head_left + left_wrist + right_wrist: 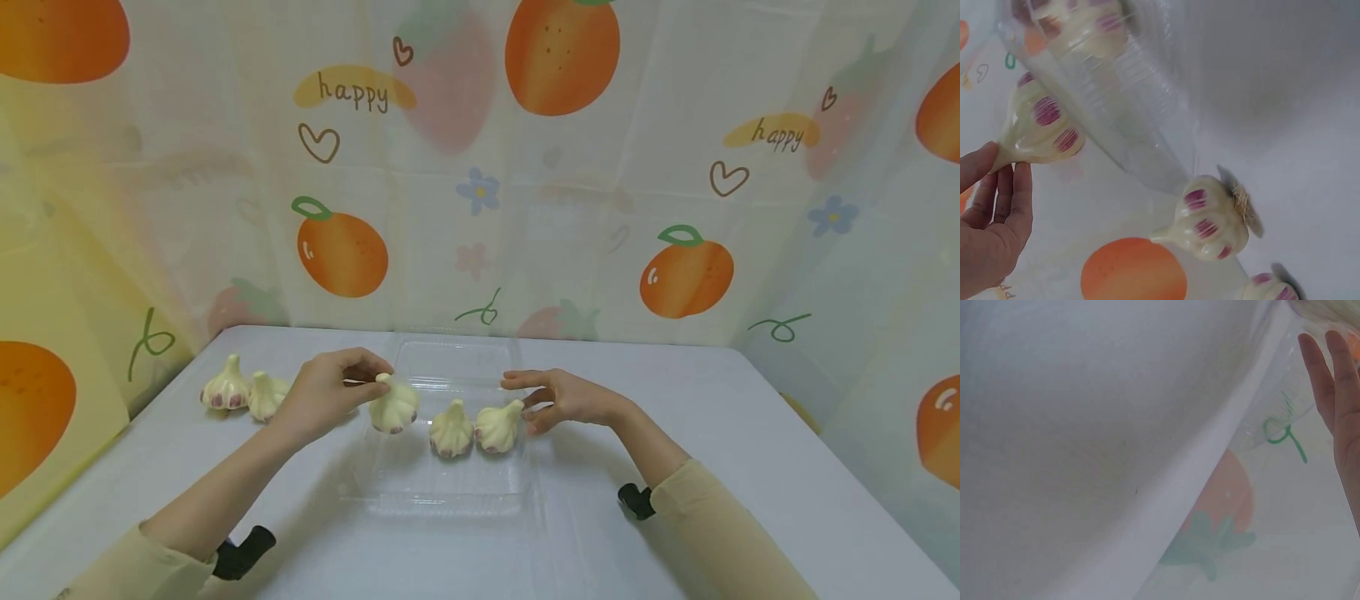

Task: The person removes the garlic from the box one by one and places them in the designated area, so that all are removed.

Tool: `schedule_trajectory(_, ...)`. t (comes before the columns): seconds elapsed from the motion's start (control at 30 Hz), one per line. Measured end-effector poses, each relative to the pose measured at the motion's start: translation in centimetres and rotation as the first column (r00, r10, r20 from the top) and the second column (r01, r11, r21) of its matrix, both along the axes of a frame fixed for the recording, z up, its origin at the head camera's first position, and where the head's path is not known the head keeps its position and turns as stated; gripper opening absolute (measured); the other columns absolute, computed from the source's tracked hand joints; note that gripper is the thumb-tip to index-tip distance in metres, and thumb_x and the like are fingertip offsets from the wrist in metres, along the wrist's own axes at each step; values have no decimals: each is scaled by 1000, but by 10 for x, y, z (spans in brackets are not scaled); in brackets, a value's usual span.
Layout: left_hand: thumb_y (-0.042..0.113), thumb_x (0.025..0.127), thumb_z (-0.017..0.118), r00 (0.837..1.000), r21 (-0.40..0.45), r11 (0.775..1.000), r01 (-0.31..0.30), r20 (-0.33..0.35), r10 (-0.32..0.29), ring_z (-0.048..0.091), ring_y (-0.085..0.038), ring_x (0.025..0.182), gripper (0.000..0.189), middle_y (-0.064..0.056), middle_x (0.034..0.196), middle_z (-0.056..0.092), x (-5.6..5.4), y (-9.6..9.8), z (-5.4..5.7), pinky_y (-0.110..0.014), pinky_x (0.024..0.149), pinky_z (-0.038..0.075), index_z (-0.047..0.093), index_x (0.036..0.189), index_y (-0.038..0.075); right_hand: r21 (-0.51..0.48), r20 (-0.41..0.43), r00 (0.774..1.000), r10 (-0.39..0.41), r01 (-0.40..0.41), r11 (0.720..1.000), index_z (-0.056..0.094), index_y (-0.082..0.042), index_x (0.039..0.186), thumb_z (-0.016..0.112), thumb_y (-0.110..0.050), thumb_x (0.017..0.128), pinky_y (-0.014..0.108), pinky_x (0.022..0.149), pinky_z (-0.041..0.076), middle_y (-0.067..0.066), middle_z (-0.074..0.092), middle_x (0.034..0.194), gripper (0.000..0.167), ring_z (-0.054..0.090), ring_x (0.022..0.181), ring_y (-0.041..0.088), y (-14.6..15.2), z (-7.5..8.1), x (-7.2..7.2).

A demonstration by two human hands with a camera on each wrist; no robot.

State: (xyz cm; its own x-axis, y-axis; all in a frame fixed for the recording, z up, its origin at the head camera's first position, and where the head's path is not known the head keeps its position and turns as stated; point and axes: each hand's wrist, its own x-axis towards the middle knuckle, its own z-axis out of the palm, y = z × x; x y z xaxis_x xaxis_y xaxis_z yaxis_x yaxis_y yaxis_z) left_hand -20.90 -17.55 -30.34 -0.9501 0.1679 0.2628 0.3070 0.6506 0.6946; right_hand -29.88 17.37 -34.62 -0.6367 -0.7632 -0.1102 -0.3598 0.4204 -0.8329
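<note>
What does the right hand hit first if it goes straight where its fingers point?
Likely the rightmost garlic bulb in the clear container: its neck looks just ahead of the right hand. Depth is unclear, so part of the hand could pass over or behind it.

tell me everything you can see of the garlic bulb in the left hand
The garlic bulb is pale cream and glossy, with purple streaked patches around its plump, ribbed body. The left hand pinches its tapering neck with thumb and fingers, neck up, at the left side of the clear container.
</note>
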Motion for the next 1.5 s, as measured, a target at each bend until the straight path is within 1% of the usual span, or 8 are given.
schedule_trajectory(0.3, 21, 89, 73, 1000, 15, 1000, -21, -20, 21, 71, -25, 102, 24, -10, 108, 74, 6, -22, 12, -16, 73, 54, 71, 110, 8, -2, 7, 1000, 2, -1, 1000, 37, -3, 151, 72, -11, 84, 49, 109, 47, 15, 20, 166, 77, 49, 136, 41, 0, -1, -2)
schedule_trajectory(0.53, 26, 89, 73, 999, 6, 999, -34, -32, 34, 64, 9, 91, 29, -10, 111, 73, 8, -42, 20, -12, 75, 52, 70, 112, 9, -1, 2, 1000, 5, -5, 1000, 37, -3, 151, 71, -11, 84, 50, 109, 46, 15, 20, 166, 76, 49, 135, 41, 1, -1, -3)
schedule_trajectory(0.63, 29, 89, 73, 999, -10, 999, -33, -22, 33, 60, 16, 89, 32, -6, 109, 73, 9, -51, 23, -11, 76, 51, 70, 113, 9, -5, 6, 1000, 8, -8, 1000, 36, -2, 151, 70, -10, 84, 53, 112, 43, 16, 20, 166, 76, 49, 136, 41, 1, -1, -3)
schedule_trajectory(0.73, 31, 90, 73, 1000, -27, 999, -24, -19, 23, 61, 14, 90, 30, 4, 105, 73, 10, -61, 26, -12, 77, 52, 70, 112, 11, -9, 12, 1000, 9, -9, 1000, 36, -2, 151, 70, -10, 84, 56, 114, 39, 16, 19, 166, 76, 48, 136, 41, 1, -1, -2)
schedule_trajectory(0.93, 22, 90, 72, 998, 6, 999, 51, -47, -50, 66, 7, 88, 22, 18, 95, 70, 12, -77, 26, -16, 74, 55, 70, 107, 7, -8, 10, 1000, 7, -7, 1000, 36, -1, 151, 70, -9, 84, 56, 114, 39, 17, 20, 165, 76, 48, 136, 41, 0, -1, 0)
schedule_trajectory(1.07, 18, 91, 71, 997, 35, 997, 73, -27, -72, 66, 5, 88, 23, 20, 94, 68, 10, -86, 24, -15, 73, 54, 69, 108, 4, -12, 6, 1000, 8, -8, 1000, 37, -1, 151, 70, -10, 83, 57, 115, 37, 17, 20, 165, 76, 49, 135, 42, 0, -1, 0)
schedule_trajectory(1.3, 20, 91, 72, 999, 13, 999, 50, 17, -50, 63, 6, 88, 25, 21, 95, 67, 5, -103, 17, -16, 70, 52, 67, 110, 5, -15, 10, 1000, 10, -10, 1000, 36, -1, 151, 71, -11, 83, 57, 114, 38, 17, 20, 165, 77, 48, 136, 42, 0, 0, 0)
schedule_trajectory(1.5, 16, 91, 71, 995, 12, 997, 81, 58, -81, 63, 2, 85, 25, 19, 95, 67, 2, -111, 12, -20, 67, 52, 66, 111, 3, -21, 11, 1000, 16, -16, 1000, 36, 0, 151, 70, -9, 83, 60, 116, 33, 17, 19, 165, 77, 48, 136, 43, 0, 0, 0)
